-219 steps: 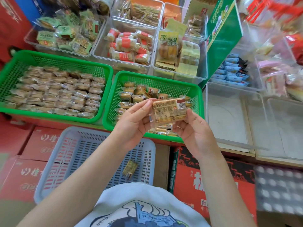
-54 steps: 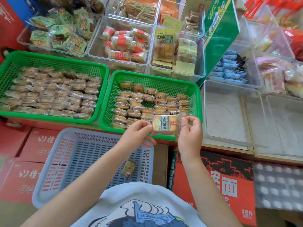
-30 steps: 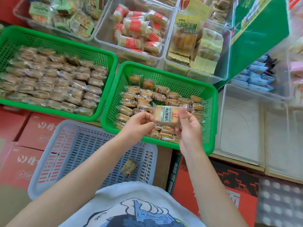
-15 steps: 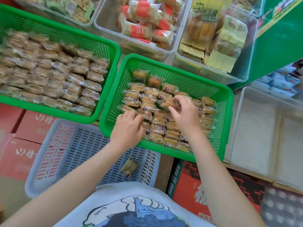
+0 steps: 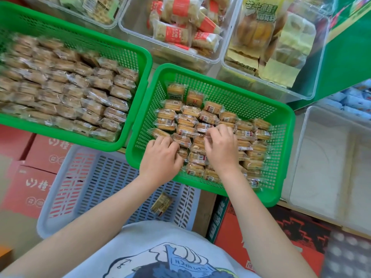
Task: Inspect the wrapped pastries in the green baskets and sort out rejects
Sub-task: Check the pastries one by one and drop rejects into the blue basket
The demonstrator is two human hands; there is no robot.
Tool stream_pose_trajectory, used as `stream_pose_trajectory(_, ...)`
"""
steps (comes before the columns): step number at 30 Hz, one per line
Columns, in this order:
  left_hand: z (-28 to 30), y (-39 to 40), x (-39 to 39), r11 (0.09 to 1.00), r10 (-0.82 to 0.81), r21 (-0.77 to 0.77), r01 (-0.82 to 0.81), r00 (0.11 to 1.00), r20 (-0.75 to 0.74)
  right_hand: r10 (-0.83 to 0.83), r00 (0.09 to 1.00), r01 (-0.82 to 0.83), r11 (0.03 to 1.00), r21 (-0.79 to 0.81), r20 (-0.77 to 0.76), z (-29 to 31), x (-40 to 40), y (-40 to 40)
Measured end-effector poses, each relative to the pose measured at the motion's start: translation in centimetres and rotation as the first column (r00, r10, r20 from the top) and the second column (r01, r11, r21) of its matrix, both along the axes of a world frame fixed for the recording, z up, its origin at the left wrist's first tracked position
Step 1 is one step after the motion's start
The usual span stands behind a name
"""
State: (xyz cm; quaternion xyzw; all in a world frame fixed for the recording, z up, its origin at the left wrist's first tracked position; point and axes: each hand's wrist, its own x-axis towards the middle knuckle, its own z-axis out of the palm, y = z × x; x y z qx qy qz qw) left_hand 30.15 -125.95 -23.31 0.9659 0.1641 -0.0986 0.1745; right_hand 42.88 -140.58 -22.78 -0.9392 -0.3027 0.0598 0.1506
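Both hands down in the right green basket (image 5: pixel 281 121): left hand (image 5: pixel 160 157) and right hand (image 5: pixel 221 149), fingers curled into the wrapped pastries (image 5: pixel 186 119); whether either grips one, cannot tell.

1 head-worn wide-angle camera supplies the only view. It looks steeply down and slightly forward from above the person's chest — the printed grey shirt (image 5: pixel 160 255) fills the bottom edge. Both forearms extend up-frame to the near green perforated plastic basket (image 5: pixel 285 157), which sits close, at frame centre. Straight edges bow toward the borders — lens distortion. The left-hand side shows motion blur.
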Motion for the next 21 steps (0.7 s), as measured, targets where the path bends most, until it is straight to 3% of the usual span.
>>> stream_pose_trajectory(4, 0.0, 0.0, 0.0, 1.000, 0.000, -0.001, 0.000, 1.000, 0.004, 0.029, 0.990, -0.040, 0.996, -0.083, -0.136, -0.7, -0.8, -0.4)
stream_pose_trajectory(16, -0.1, -0.1, -0.3, 1.000, -0.003, 0.024, 0.001, 0.998, 0.055, -0.034, 0.999, 0.033, 0.998, -0.049, -0.022, -1.7, -0.7, 0.7)
stream_pose_trajectory(21, 0.1, -0.1, 0.3, 0.978, -0.209, -0.002, 0.209, 0.978, 0.008, -0.044, 0.998, 0.040, 0.997, -0.067, -0.051, -1.5, -0.9, 0.5)
